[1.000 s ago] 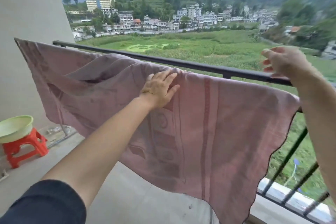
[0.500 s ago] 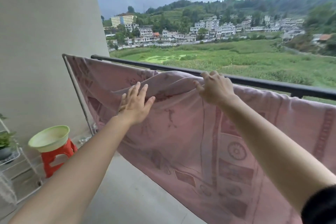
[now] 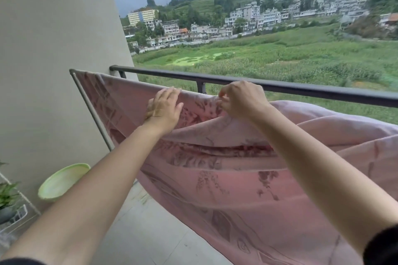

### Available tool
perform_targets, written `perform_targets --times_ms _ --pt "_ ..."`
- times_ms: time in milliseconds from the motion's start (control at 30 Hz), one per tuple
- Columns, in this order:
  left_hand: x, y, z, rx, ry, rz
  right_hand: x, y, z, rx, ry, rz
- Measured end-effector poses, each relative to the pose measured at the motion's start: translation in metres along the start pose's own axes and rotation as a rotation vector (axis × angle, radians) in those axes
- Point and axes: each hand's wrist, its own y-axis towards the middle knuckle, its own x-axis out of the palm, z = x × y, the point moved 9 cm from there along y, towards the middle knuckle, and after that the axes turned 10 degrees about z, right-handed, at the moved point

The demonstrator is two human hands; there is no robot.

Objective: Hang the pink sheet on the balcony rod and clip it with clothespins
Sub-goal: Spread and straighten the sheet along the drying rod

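Note:
The pink sheet [image 3: 226,183] with a darker woven pattern drapes over a thin grey rod whose bare slanted end [image 3: 92,112] shows at the left. The sheet bulges and folds toward the right. My left hand [image 3: 164,107] lies flat on the sheet's top edge, fingers spread and curled over it. My right hand [image 3: 241,100] pinches a raised fold of the sheet at the top. No clothespins are in sight.
A dark balcony railing [image 3: 301,90] runs behind the sheet. A grey wall [image 3: 53,60] stands at the left. A pale green basin [image 3: 62,182] sits low by the wall, beside a potted plant [image 3: 7,198] on a white wire rack. Fields and houses lie beyond.
My view swung left and closer. My right hand came from the railing onto the sheet and now pinches a fold. My left hand slid up to the top edge.

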Motion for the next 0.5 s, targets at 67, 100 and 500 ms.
perform_targets --times_ms 67,100,500 --pt "0.026 0.018 -0.004 0.087 -0.027 -0.013 0.005 0.012 -0.001 0.004 -0.048 0.012" --pt "0.035 0.025 -0.004 0.146 -0.058 0.012 0.003 0.016 0.002 0.015 -0.062 0.026" --pt "-0.008 0.124 -0.024 0.587 -0.572 0.420 -0.022 0.071 0.009 0.338 -0.296 0.254"
